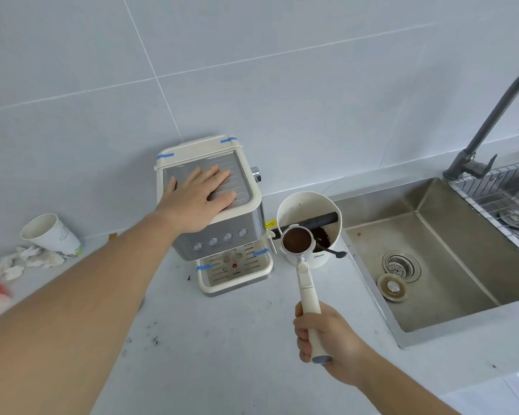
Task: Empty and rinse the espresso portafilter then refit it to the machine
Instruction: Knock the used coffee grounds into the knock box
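My right hand (327, 339) grips the cream handle of the portafilter (297, 242), whose basket faces up and is full of brown coffee grounds. The basket hangs just over the near rim of the white knock box (309, 205), which has a black bar across it and dark grounds inside. My left hand (198, 196) lies flat with straight fingers on the top of the cream and steel espresso machine (222, 235). The steel sink (432, 229) and its grey tap (486, 124) are to the right.
A sink plug (391, 287) lies in the basin beside the drain (399, 265). A wire rack (504, 193) spans the sink's right side. At far left stand a paper cup (50, 233) and crumpled tissues (21, 262). Coffee specks dot the grey counter (222, 354).
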Demonstrator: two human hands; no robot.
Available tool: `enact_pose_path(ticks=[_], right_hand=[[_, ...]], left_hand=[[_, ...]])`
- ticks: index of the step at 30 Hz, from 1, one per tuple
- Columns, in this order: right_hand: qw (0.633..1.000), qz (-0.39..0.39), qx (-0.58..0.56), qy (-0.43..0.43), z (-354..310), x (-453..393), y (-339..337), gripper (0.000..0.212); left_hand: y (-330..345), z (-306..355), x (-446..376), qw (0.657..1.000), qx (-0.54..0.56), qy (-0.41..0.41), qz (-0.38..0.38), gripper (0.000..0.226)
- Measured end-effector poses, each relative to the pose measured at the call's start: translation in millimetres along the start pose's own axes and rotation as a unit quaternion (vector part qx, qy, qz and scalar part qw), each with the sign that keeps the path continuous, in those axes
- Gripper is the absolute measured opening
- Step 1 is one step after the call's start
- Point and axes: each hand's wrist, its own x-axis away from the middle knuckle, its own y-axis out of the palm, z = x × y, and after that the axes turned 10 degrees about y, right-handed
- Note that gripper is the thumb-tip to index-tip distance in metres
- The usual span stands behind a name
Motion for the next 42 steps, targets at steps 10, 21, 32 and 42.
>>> enact_pose_path(ticks=[10, 21, 32, 42], right_hand=[[0.998, 0.006, -0.017, -0.063, -62, -1, -36, 0.028], [0.993, 0.052, -0.032, -0.096, -99, -19, -50, 0.02], [0.986, 0.142, -0.014, -0.089, -84, -54, -33, 0.02], [0.916, 0.303, 0.211, -0.156, -80, -66, -35, 0.015]], left_hand=[[3, 4, -4, 0.998, 0.032, -0.013, 0.046, 0.06], [8, 3, -17, 0.988, 0.09, 0.023, 0.122, 0.06], [8, 4, -14, 0.986, 0.103, 0.023, 0.132, 0.054], [8, 4, -14, 0.985, 0.105, 0.021, 0.134, 0.053]])
